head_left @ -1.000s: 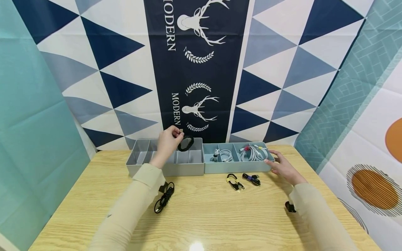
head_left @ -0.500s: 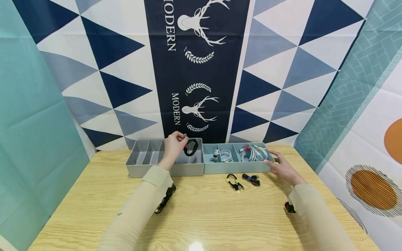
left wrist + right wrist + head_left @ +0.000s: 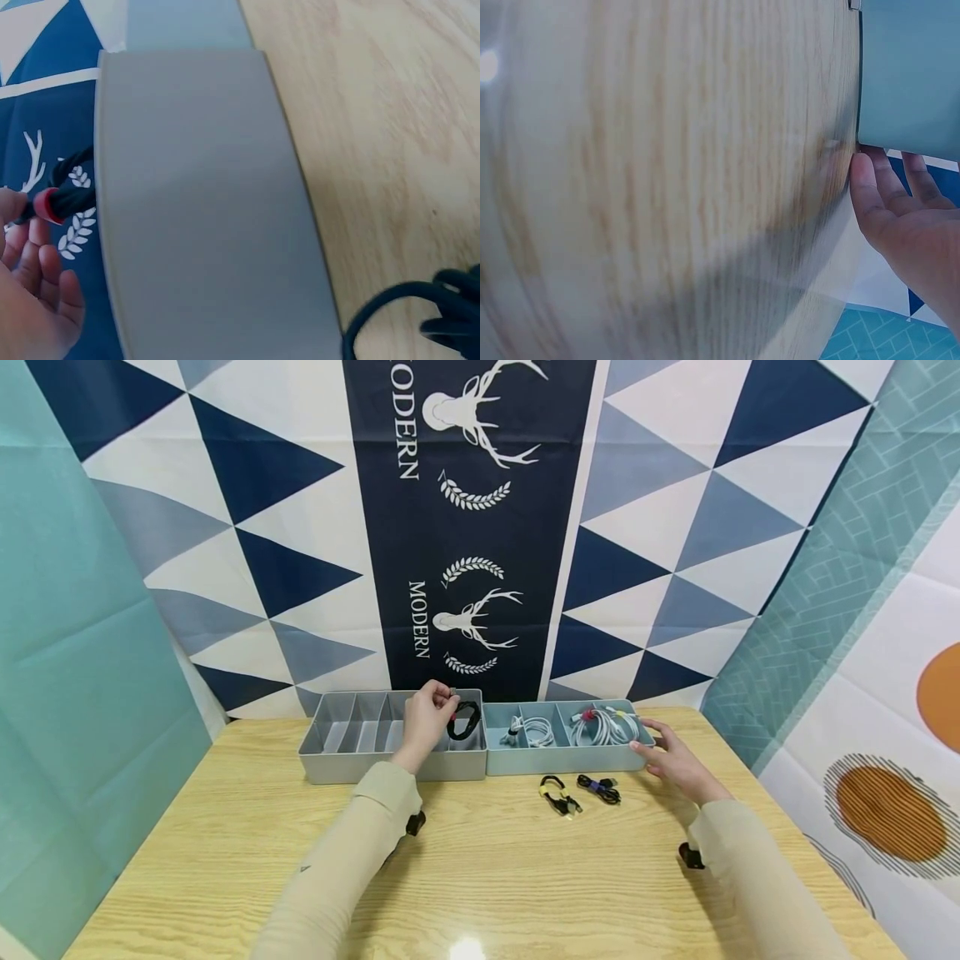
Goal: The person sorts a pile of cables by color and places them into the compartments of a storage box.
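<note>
triangle-patterned backdrop (image 3: 465,539), wood-grain table (image 3: 525,868), left hand (image 3: 427,718) pinching black cable (image 3: 75,200)

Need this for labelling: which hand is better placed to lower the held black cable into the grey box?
Left hand, probably: it pinches the black cable at the grey box; the right hand is at the blue box.

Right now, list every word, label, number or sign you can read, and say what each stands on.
"MODERN": sideways, low on the dark navy fabric panel.
"ODERN": higher on that panel, first letter cut by the frame edge.
Small dark triangle, no letters legible: on the cream left sleeve.
Black, red-tied cable: nothing readable.
</note>
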A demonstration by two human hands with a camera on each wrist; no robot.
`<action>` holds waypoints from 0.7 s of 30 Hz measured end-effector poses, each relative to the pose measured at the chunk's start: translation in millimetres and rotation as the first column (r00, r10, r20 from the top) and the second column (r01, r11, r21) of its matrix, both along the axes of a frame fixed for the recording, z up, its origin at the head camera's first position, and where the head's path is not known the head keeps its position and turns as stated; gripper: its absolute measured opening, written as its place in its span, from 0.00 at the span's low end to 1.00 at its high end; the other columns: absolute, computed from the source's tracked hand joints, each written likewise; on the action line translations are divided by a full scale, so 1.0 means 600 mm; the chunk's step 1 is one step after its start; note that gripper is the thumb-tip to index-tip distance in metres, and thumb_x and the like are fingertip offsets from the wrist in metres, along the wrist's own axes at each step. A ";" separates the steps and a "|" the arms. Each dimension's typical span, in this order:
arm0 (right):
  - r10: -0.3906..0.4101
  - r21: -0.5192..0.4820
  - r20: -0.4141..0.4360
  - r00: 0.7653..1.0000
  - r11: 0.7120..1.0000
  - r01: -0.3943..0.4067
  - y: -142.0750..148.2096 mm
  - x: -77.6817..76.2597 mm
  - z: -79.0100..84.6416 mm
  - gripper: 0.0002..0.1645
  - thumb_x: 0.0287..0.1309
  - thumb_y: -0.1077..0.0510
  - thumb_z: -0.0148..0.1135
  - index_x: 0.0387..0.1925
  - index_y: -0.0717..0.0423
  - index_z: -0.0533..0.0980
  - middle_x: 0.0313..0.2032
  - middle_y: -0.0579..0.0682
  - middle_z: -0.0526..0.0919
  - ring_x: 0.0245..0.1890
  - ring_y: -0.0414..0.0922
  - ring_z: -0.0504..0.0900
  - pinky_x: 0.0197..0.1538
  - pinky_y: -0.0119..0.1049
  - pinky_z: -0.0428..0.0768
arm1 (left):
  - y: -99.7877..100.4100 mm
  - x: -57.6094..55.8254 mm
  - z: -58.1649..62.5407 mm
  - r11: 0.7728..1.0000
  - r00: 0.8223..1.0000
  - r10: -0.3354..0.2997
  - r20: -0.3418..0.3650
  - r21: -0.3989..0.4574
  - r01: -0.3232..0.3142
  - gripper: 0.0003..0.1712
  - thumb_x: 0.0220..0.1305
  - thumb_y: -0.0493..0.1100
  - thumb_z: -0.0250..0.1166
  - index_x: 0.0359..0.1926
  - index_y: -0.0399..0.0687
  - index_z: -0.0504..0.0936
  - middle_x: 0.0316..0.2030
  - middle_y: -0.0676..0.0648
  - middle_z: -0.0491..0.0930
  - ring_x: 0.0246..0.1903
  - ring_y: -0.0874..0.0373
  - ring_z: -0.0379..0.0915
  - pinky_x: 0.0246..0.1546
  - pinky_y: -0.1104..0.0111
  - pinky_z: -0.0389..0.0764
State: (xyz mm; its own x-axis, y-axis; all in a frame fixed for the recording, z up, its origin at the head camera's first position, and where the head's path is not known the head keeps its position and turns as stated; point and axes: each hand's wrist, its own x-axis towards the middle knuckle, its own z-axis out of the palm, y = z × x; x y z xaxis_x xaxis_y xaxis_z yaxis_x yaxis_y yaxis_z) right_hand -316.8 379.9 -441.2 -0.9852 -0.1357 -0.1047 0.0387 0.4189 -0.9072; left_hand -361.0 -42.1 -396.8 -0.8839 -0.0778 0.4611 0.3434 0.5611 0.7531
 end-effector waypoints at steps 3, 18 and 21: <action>0.002 0.005 -0.007 1.000 1.000 -0.002 0.000 0.001 0.000 0.49 0.65 0.42 0.53 0.74 0.51 0.37 0.68 0.72 0.44 0.65 0.67 0.53 0.61 0.65 0.60 | 0.000 -0.002 -0.004 1.000 1.000 0.003 -0.022 -0.007 -0.003 0.07 0.60 0.42 0.66 0.34 0.44 0.79 0.26 0.48 0.81 0.25 0.57 0.75 0.26 0.69 0.72; -0.017 0.016 0.030 0.999 1.000 0.016 0.001 -0.006 0.000 0.47 0.68 0.46 0.51 0.74 0.51 0.36 0.69 0.73 0.40 0.66 0.68 0.51 0.61 0.64 0.59 | 0.005 -0.007 -0.012 0.989 0.996 0.089 -0.016 -0.119 -0.090 0.08 0.60 0.45 0.66 0.34 0.45 0.78 0.25 0.50 0.81 0.33 0.52 0.73 0.37 0.60 0.72; -0.018 0.018 0.026 0.999 1.000 0.018 -0.001 -0.003 0.002 0.47 0.67 0.45 0.52 0.74 0.51 0.36 0.69 0.72 0.40 0.66 0.68 0.51 0.61 0.64 0.59 | 0.006 -0.009 -0.015 0.986 0.997 0.072 -0.008 -0.152 -0.073 0.09 0.59 0.45 0.66 0.34 0.45 0.78 0.25 0.50 0.81 0.33 0.52 0.72 0.39 0.59 0.71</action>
State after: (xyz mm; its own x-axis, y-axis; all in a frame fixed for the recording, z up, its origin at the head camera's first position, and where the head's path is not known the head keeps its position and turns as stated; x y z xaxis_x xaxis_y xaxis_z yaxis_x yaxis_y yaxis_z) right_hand -318.9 379.5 -440.2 -0.9843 -0.1157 -0.1330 0.0703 0.4342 -0.8981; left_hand -366.2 -38.5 -405.8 -0.8774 -0.0706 0.4746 0.2994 0.6924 0.6565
